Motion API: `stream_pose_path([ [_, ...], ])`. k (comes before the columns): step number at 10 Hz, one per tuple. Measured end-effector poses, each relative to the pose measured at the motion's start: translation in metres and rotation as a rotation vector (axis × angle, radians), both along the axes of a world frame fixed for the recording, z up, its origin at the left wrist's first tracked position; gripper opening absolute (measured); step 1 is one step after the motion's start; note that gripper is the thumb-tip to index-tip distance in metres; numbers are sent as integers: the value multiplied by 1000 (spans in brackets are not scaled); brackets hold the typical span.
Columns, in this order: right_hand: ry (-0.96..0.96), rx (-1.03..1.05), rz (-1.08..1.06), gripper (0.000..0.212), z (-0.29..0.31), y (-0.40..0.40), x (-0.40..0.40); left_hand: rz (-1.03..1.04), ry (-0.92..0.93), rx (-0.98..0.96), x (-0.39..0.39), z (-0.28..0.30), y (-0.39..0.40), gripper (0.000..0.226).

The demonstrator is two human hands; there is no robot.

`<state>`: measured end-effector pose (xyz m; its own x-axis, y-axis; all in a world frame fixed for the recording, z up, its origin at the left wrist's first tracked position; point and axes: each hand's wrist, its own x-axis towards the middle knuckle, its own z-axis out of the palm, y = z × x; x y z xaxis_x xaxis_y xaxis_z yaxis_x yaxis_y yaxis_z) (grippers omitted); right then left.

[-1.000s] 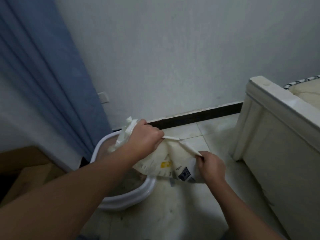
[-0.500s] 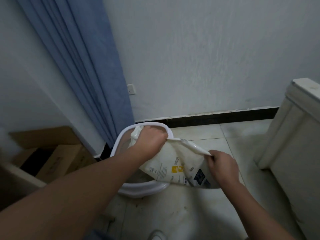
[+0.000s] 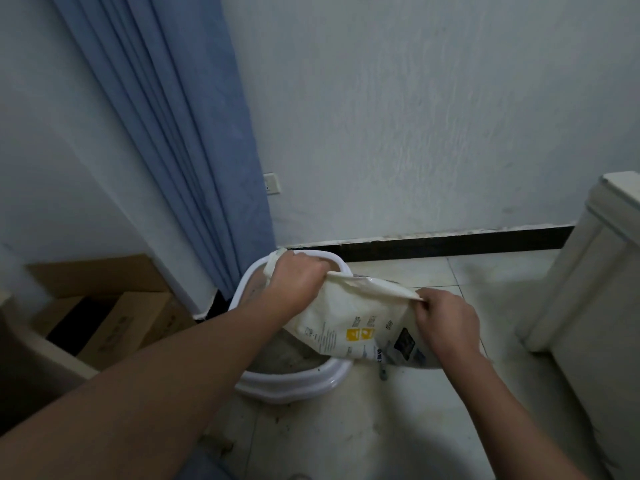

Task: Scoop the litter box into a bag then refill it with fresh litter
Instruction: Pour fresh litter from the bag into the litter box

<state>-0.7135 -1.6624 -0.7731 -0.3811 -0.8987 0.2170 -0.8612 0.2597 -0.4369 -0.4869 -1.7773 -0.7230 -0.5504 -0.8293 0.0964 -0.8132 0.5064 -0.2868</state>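
A white oval litter box (image 3: 294, 384) sits on the tiled floor by the wall, with grey litter (image 3: 287, 355) in its bottom. Above it hangs a cream litter bag (image 3: 349, 323) with a yellow label and small print, lying across the box's right rim. My left hand (image 3: 298, 282) grips one end of the bag's top edge over the box. My right hand (image 3: 445, 318) pinches the other end of that edge, to the right of the box. Whether the bag's mouth is torn I cannot tell.
A blue curtain (image 3: 194, 140) hangs down to the box's left. Cardboard boxes (image 3: 114, 317) stand at the left. A white cabinet (image 3: 595, 306) rises at the right. A wall socket (image 3: 272, 183) and a dark skirting board (image 3: 450, 242) run behind. The floor (image 3: 346, 434) is dirty with crumbs.
The view has swung left, so the box and bag sit further right in frame. Both hands keep their grip on the bag's top edge, which has stretched a little wider between them.
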Motion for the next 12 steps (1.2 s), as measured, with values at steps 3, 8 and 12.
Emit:
stream_pose_path([
  [3,4,115,-12,18,4,-3,5,75,193,5,-4,-31,-15,15],
  [8,115,167,52,19,34,-36,27,93,260,190,28,-59,-61,28],
  [12,276,181,149,16,77,-84,53,207,338,127,55,-37,-67,26],
])
